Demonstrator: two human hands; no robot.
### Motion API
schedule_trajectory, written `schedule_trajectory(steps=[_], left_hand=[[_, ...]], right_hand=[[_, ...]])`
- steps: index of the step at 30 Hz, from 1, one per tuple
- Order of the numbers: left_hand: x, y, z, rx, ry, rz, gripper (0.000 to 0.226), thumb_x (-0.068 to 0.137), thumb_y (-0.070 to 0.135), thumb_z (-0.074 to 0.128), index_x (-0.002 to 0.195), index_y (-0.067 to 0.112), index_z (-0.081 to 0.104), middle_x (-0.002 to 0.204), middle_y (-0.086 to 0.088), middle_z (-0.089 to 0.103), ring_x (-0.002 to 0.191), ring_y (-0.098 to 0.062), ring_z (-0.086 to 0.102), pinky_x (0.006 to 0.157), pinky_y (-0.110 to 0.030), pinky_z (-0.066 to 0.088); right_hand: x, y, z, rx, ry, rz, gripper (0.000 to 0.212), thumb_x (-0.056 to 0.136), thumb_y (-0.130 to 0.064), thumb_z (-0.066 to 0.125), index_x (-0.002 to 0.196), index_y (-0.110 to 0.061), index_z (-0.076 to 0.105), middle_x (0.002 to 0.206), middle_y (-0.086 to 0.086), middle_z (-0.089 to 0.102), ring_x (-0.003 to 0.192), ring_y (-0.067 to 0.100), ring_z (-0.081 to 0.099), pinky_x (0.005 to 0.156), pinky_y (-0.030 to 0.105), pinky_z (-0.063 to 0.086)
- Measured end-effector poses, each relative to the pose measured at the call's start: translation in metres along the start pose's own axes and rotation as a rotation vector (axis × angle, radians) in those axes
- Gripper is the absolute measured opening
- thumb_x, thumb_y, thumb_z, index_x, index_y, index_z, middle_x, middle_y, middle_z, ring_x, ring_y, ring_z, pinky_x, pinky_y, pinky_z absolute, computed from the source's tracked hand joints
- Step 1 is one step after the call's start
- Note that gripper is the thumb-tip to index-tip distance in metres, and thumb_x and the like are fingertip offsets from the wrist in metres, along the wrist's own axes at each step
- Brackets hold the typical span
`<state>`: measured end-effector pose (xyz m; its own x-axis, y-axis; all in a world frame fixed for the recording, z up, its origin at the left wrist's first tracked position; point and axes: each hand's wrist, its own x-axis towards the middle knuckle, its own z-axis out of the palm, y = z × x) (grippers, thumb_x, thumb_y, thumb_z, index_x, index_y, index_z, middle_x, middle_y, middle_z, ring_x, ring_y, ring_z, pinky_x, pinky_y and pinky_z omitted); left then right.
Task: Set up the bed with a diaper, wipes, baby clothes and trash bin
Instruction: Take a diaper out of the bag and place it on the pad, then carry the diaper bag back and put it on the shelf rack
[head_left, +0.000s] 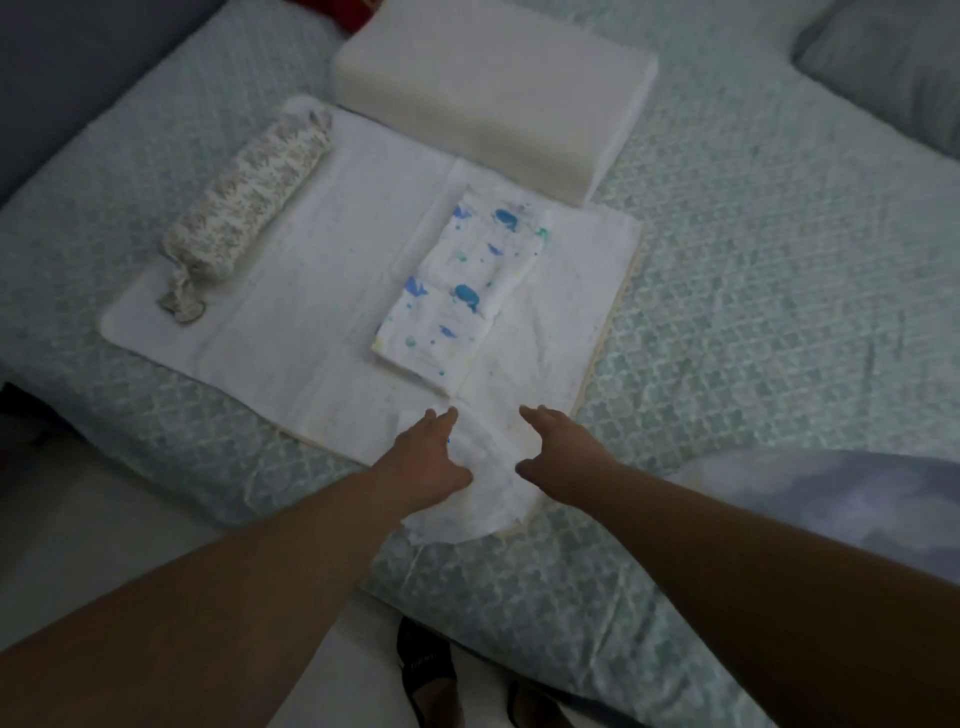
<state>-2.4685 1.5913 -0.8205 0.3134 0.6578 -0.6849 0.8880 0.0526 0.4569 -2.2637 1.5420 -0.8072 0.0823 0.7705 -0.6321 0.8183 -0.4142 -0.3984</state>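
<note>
We have a white mat (322, 291) spread on the bed (753, 291), and the folded diaper (460, 283) with blue prints lies on its right half. Our left hand (428, 460) rests flat on the diaper's near end; our right hand (558, 449) hovers beside it, fingers spread, holding nothing. We see no wipes, baby clothes or trash bin, so most of the setup seems left.

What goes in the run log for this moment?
left hand rests on diaper | right hand open beside it | folded diaper on mat
</note>
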Motion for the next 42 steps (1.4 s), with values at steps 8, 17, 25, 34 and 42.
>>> schedule_trajectory(steps=[8, 17, 25, 34, 42], left_hand=[[-0.019, 0.109, -0.014, 0.121, -0.033, 0.211, 0.103, 0.081, 0.046, 0.072, 0.159, 0.030, 0.007, 0.167, -0.006, 0.005, 0.152, -0.022, 0.008, 0.121, -0.040, 0.017], [-0.052, 0.242, 0.042, 0.234, -0.140, 0.428, 0.107, 0.079, 0.057, 0.068, 0.158, 0.031, 0.000, 0.167, -0.006, 0.003, 0.152, -0.026, 0.008, 0.120, -0.044, 0.019], [-0.062, 0.305, 0.125, 0.491, -0.241, 0.490, 0.120, 0.073, 0.067, 0.069, 0.158, 0.027, -0.007, 0.161, -0.014, 0.023, 0.143, -0.033, 0.033, 0.112, -0.044, 0.034], [-0.052, 0.330, 0.142, 1.062, 0.046, 0.554, 0.068, 0.096, 0.023, 0.043, 0.154, 0.016, 0.009, 0.117, -0.011, 0.063, 0.098, -0.030, 0.065, 0.079, -0.042, 0.049], [-0.056, 0.356, 0.118, 0.962, 0.131, 0.579, 0.021, 0.095, 0.019, 0.044, 0.117, 0.019, 0.043, 0.102, -0.008, 0.064, 0.089, -0.027, 0.064, 0.067, -0.036, 0.043]], right_hand=[[-0.072, 0.038, -0.079, 0.035, 0.248, 0.068, 0.085, 0.080, -0.041, 0.068, 0.154, -0.034, 0.026, 0.162, 0.001, 0.024, 0.146, 0.023, 0.026, 0.117, 0.037, 0.024], [-0.175, 0.152, -0.158, -0.066, 0.463, 0.242, 0.083, 0.083, -0.044, 0.065, 0.154, -0.034, 0.024, 0.162, 0.004, 0.024, 0.149, 0.028, 0.019, 0.121, 0.046, 0.017], [-0.219, 0.273, -0.177, -0.034, 0.422, 0.468, 0.081, 0.081, -0.033, 0.062, 0.154, -0.027, 0.026, 0.158, 0.008, 0.030, 0.145, 0.031, 0.027, 0.117, 0.046, 0.026], [-0.208, 0.321, -0.169, -0.111, 0.259, 0.446, 0.059, 0.088, -0.009, 0.055, 0.142, -0.026, 0.037, 0.116, 0.008, 0.062, 0.104, 0.029, 0.062, 0.077, 0.037, 0.049], [-0.227, 0.336, -0.184, -0.124, 0.334, 0.458, 0.025, 0.081, -0.002, 0.058, 0.100, -0.016, 0.066, 0.096, 0.004, 0.062, 0.085, 0.021, 0.058, 0.070, 0.029, 0.044]])
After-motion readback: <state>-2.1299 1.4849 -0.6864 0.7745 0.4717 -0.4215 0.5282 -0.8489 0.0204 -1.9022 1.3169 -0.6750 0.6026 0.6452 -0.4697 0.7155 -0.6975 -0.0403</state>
